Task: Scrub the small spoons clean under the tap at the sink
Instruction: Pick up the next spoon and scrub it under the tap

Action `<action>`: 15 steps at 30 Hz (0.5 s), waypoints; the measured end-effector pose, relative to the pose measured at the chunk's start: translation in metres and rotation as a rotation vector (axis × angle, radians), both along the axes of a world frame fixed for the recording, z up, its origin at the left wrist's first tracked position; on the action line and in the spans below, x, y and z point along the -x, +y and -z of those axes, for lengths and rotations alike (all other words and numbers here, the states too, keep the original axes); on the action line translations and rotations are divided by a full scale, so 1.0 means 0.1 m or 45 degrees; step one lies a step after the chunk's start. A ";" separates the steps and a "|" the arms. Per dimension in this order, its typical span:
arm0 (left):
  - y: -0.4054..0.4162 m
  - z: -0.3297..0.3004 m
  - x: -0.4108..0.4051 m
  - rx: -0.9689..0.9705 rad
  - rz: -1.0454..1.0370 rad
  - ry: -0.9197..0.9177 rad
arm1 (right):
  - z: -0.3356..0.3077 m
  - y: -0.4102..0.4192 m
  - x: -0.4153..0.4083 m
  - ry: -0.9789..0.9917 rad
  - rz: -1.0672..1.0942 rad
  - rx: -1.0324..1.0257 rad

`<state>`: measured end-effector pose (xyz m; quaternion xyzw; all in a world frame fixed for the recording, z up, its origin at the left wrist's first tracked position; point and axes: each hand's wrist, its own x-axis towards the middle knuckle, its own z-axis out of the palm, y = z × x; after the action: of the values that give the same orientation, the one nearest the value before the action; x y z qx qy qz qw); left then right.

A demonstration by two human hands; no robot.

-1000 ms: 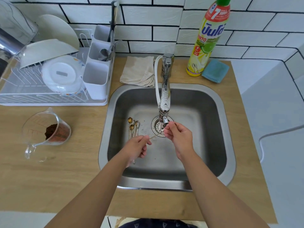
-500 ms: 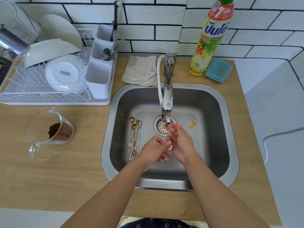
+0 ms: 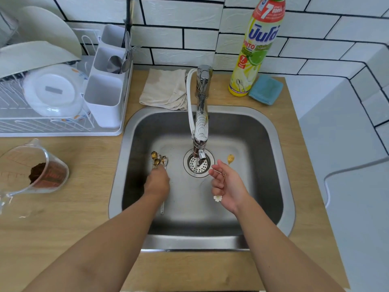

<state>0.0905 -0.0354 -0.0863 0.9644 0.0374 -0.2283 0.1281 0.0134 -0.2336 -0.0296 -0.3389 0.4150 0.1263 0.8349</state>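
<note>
Steel sink [image 3: 271, 144], a thin stream from the tap [image 3: 201, 125] falling onto the drain strainer [image 3: 199, 164]. On the basin floor, left of the drain: a small cluster of spoons [image 3: 158, 160], gold and silver bowls pointing away, handles running back under the left hand. Clear measuring jug [image 3: 34, 167] tilted on the wooden counter, holding brown grounds. White cutlery caddy [image 3: 105, 98] on the dish rack, large spoons in its middle compartment; near compartment looks bare. Plates and a round white lid [image 3: 52, 91] in the rack beside it.

Left hand [image 3: 157, 183] palm down over the spoon handles, fingers curled down onto them (grip hidden under the knuckles; cannot tell whether pinching or just touching). Right hand [image 3: 228, 187] palm half up, just right of the stream, fingers loosely bent and slightly spread, with a gold spoon [image 3: 230, 159] lying across them: bowl past the fingertips, white flower end at the heel of the palm.

Both forearms reaching in from the near rim, roughly parallel, hands apart.
</note>
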 end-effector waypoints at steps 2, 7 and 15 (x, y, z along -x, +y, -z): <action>0.00 0.02 -0.01 -0.058 0.005 0.008 | 0.00 -0.02 0.01 -0.019 -0.010 0.000; -0.01 -0.03 -0.02 -0.054 0.084 0.118 | -0.04 -0.01 0.01 -0.027 0.004 0.013; -0.09 -0.24 0.17 0.376 0.244 0.016 | -0.17 0.13 0.08 0.024 0.008 0.084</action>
<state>0.0737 -0.0439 -0.0623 0.9328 -0.0879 -0.2485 0.2459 0.0058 -0.2205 -0.0128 -0.3636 0.4279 0.1131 0.8197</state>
